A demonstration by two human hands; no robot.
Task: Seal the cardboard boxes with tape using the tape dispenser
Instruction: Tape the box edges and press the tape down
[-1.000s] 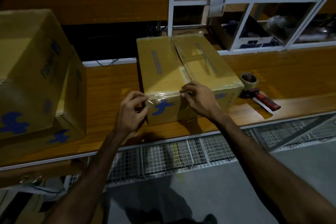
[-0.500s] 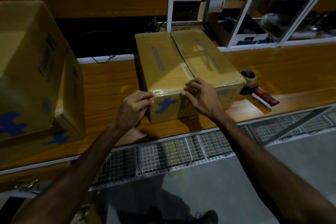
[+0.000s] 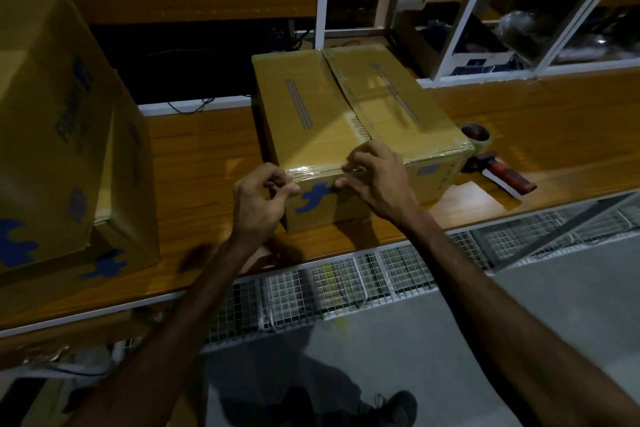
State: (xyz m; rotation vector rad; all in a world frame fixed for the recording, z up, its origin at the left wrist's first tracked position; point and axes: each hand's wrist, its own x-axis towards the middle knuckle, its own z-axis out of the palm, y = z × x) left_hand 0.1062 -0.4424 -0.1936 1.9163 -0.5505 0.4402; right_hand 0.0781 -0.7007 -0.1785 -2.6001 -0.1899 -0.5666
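Two hands (image 3: 258,199) (image 3: 377,180), glossy tape (image 3: 317,172), boxy cardboard (image 3: 346,121)

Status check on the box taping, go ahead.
Left hand and right hand both pinching clear tape along the cardboard box front edge. Tape dispenser idle beside box. Nothing in the way.

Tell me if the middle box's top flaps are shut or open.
Shut: the box's flaps lie flat, meeting at the centre seam, with tape along the near edge.

Left boxes (image 3: 62,135) cut off; dispenser (image 3: 485,156) half-hidden.
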